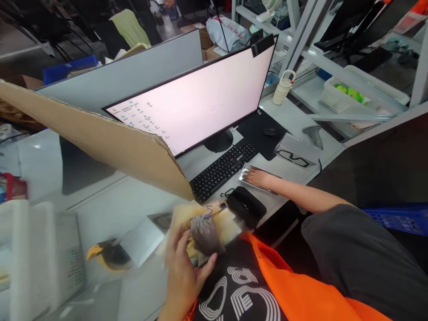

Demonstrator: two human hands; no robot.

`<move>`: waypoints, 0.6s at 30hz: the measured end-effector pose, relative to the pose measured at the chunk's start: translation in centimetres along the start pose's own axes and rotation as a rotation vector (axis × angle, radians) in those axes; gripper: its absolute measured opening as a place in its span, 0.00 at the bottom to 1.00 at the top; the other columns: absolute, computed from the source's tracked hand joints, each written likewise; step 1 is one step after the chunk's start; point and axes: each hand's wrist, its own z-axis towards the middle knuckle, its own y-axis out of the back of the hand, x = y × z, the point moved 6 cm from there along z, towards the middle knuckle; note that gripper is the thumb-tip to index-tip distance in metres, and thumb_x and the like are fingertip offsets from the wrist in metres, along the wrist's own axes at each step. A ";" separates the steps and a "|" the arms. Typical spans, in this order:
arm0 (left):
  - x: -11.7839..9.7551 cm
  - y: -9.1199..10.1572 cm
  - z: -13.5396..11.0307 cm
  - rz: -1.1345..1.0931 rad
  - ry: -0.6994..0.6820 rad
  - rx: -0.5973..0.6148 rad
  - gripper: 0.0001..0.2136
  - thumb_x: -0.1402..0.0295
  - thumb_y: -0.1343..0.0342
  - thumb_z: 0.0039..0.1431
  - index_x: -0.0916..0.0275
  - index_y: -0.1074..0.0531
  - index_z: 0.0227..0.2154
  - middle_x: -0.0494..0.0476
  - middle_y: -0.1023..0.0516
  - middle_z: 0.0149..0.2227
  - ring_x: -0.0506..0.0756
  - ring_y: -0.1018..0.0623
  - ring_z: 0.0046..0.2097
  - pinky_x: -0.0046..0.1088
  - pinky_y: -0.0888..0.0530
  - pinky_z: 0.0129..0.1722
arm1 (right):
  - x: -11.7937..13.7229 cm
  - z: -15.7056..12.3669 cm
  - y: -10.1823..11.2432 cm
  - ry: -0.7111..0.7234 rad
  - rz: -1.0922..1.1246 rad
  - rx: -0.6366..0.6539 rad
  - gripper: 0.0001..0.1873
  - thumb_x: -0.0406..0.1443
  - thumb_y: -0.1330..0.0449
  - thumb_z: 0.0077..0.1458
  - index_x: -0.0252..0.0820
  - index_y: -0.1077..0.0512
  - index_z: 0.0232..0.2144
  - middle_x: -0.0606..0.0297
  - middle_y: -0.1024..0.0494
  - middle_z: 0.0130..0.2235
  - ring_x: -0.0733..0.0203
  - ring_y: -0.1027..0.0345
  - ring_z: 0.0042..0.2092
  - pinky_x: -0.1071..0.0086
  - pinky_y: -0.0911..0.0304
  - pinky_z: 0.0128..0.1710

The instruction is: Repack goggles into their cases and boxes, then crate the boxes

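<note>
My left hand (183, 267) is closed round a small grey pouch (205, 234) with thin dark cords. The pouch lies on a blurred yellowish packet (230, 223) at the desk's near edge. My right hand (258, 178) reaches forward with its fingers stretched flat on a thin silver plate (267, 186), just right of the black keyboard (222, 169). A black rounded device (246, 206) sits between my two hands. An orange vest (294, 290) covers my chest at the bottom of the view.
A lit monitor (200, 102) stands behind the keyboard, with a mouse (269, 131) on a black pad. A large cardboard sheet (100, 133) slants across the left. A silver box (297, 151), a cup (282, 87), a bird figure (109, 254) and white foam (30, 258) lie around.
</note>
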 end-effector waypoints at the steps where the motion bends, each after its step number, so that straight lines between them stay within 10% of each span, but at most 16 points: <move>1: -0.1 -0.1 0.1 -0.002 0.009 -0.007 0.41 0.57 0.33 0.54 0.64 0.47 0.65 0.78 0.38 0.62 0.73 0.36 0.66 0.60 0.33 0.60 | 0.2 0.5 -0.7 0.053 0.002 0.040 0.15 0.20 0.39 0.47 0.45 0.23 0.31 0.67 0.19 0.39 0.63 0.26 0.41 0.65 0.32 0.51; 9: 1.1 -3.9 -0.7 -0.020 0.178 0.081 0.51 0.59 0.34 0.55 0.65 0.63 0.71 0.81 0.48 0.68 0.74 0.41 0.69 0.59 0.33 0.61 | 0.9 1.7 -2.0 0.242 -0.070 0.156 0.10 0.24 0.38 0.47 0.43 0.26 0.24 0.64 0.22 0.33 0.60 0.30 0.40 0.62 0.34 0.52; 13: 2.1 -5.2 -1.1 -0.041 0.245 0.137 0.47 0.61 0.35 0.53 0.65 0.56 0.70 0.76 0.34 0.61 0.72 0.29 0.61 0.57 0.29 0.57 | 1.5 0.8 0.5 0.180 -0.138 0.058 0.13 0.25 0.40 0.52 0.43 0.26 0.20 0.61 0.22 0.30 0.57 0.29 0.39 0.61 0.34 0.45; 18: 1.2 -4.5 -0.5 -0.049 0.149 0.091 0.40 0.67 0.40 0.55 0.67 0.51 0.68 0.74 0.31 0.57 0.70 0.27 0.57 0.54 0.26 0.54 | 3.3 -3.4 5.7 0.069 -0.142 -0.254 0.21 0.26 0.50 0.62 0.46 0.18 0.39 0.58 0.16 0.41 0.52 0.25 0.45 0.52 0.34 0.49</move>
